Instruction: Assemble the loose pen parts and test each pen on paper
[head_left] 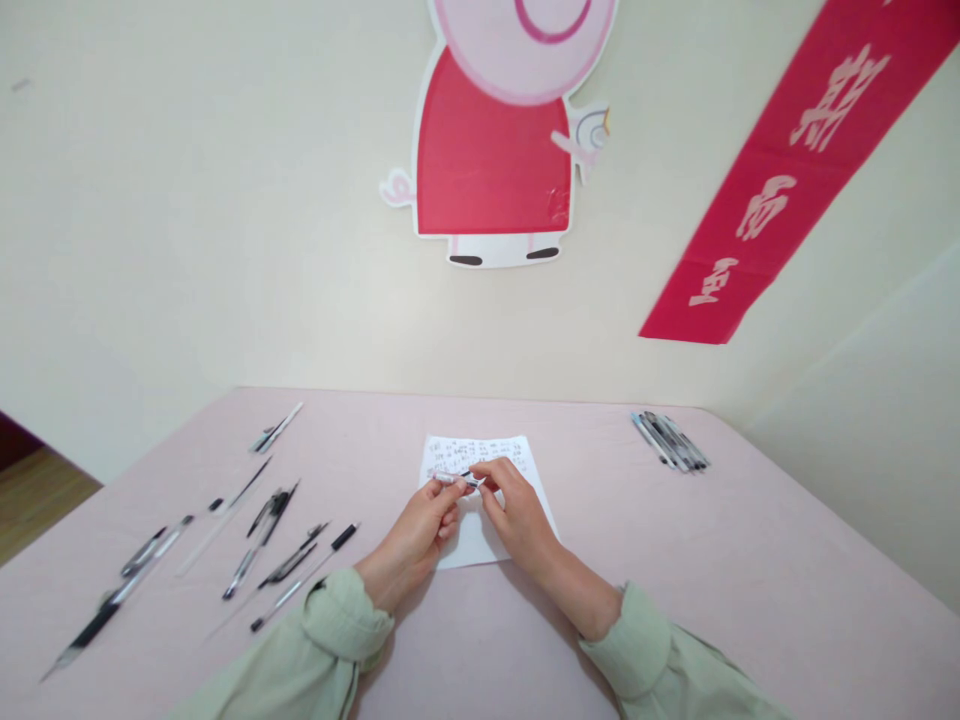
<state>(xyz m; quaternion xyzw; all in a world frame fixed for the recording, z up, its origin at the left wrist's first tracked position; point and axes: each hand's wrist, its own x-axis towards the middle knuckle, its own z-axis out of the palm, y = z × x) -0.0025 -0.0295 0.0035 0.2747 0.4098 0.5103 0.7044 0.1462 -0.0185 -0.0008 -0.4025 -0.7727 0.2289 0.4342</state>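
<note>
Both my hands meet over a white sheet of paper with small writing on the pink table. My left hand and my right hand pinch the two ends of one small pen, held level just above the sheet. The fingers of both hands are closed on it. Pale green sleeves cover both forearms.
Several pens and loose pen parts lie scattered on the left part of the table. A neat bunch of pens lies at the far right. A cartoon pig cut-out and a red banner hang on the wall behind.
</note>
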